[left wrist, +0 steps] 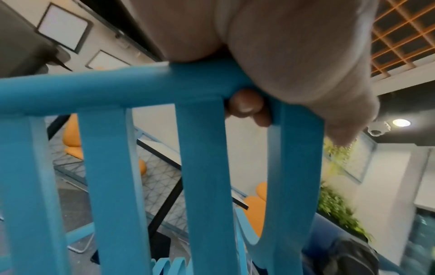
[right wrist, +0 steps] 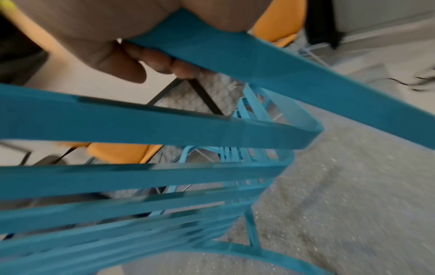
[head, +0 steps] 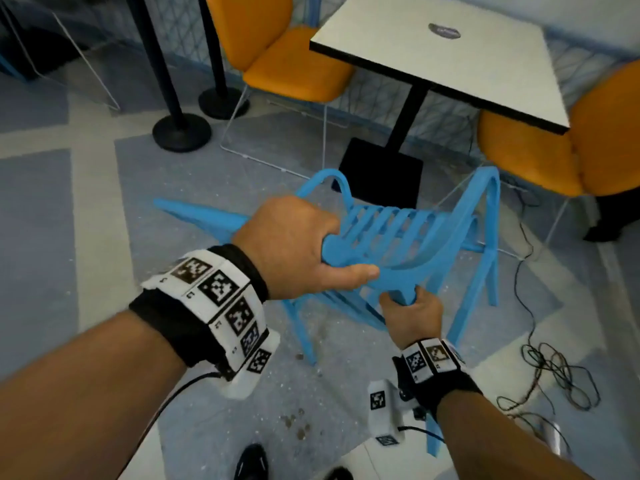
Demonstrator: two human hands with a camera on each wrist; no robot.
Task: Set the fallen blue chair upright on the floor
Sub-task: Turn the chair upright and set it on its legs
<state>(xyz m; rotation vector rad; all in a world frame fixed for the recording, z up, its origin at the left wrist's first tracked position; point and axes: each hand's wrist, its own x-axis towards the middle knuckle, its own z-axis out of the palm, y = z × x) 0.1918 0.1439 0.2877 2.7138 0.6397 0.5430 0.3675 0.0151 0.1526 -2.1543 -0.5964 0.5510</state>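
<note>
Blue chair [head: 408, 237] is off upright, tipped at an angle between both hands; one leg juts out sideways beyond the left hand, other legs point down toward the floor [head: 86, 202], and whether any leg tip touches cannot be told

Left hand [head: 294, 247]: fingers curled through the slat gaps from above, thumb clamped along the near edge of the curved rail. Left wrist view confirms it: fingertips [left wrist: 247, 104] poke through between two slats just under the top bar

Right hand [head: 412, 317]: below and nearer than the left fingers, gripping the lower end of the same slatted panel from underneath. Right wrist view shows fingers [right wrist: 162, 61] wrapped round a flat blue bar, thumb on the near side

Handling, judged:
- Moulded plastic by the look of it, so probably light; two hands serve for control more than for strength
- Slats look thin and may flex or twist under load; the thicker rim should take the force better
- Surface smooth, so a wrapped grip is safer than a pinch
- Legs are long; the one beyond the left fingers may swing as the chair turns

Nearby: desk [head: 450, 57] and orange chairs [head: 284, 64] beyond the fingers, loose cable [head: 554, 375] on the floor right of the right fingers; a leg could catch it on setting down
</note>
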